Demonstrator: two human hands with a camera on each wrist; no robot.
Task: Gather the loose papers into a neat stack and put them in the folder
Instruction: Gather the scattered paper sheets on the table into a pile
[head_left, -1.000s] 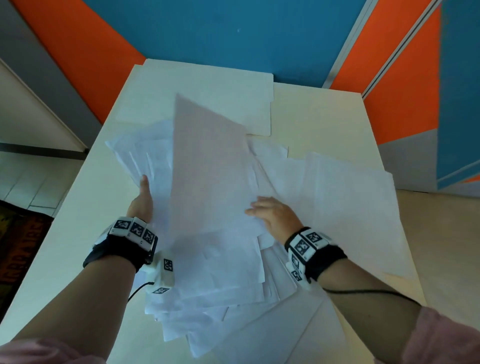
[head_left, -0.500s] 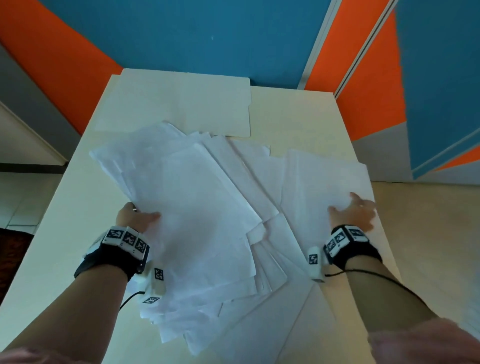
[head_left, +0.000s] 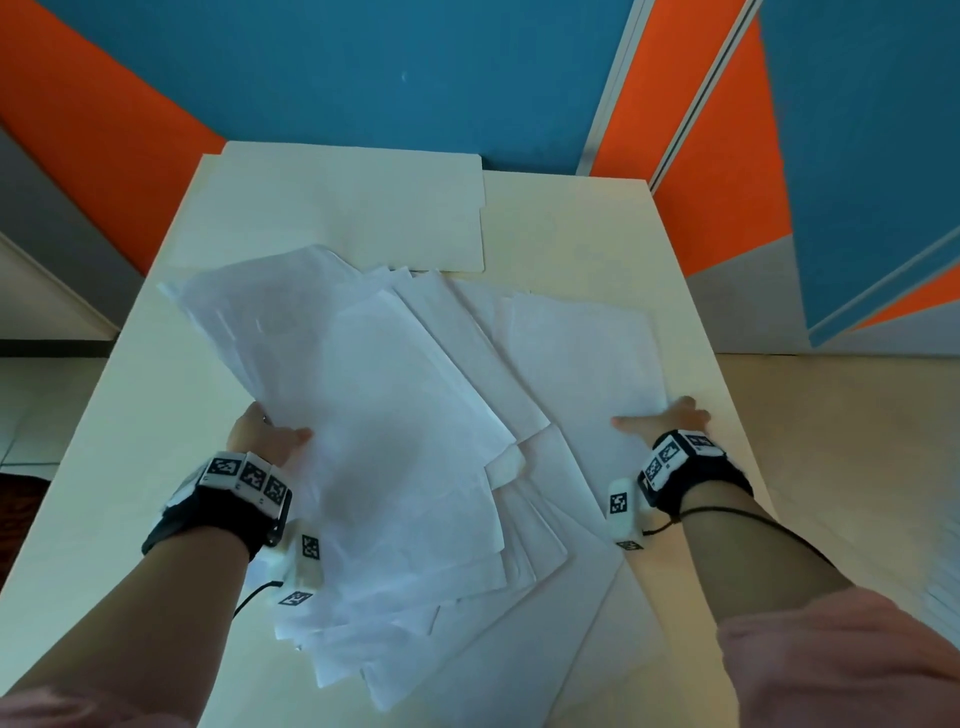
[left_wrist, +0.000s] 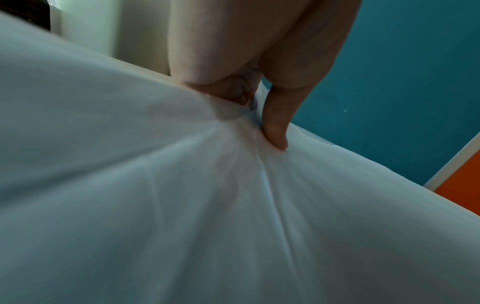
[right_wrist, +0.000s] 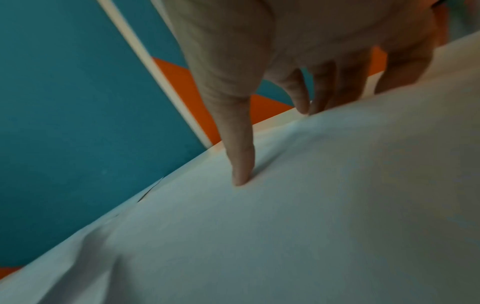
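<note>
1. The left hand (head_left: 267, 436) is gripping a bundle of loose papers (head_left: 374, 415) at its left edge, thumb on top and fingers (left_wrist: 275, 127) clamped into the sheets so that they are creasing.
2. The right hand (head_left: 667, 423), which a second ago was pressing the middle of the pile, is now lying at the far right sheet (head_left: 582, 364), fingers (right_wrist: 241, 164) spread and flat on it; the fingertips look to be curling over its edge, though the blur is leaving that uncertain.
3. The sheet that was standing up a second ago is now lying down on the bundle.
4. The folder (head_left: 337, 208) is lying closed at the far end of the desk (head_left: 571, 223), just beyond the papers.
5. Judging from this, the gathering is reaching the outlying sheets; squaring and filing are not yet done.
</note>
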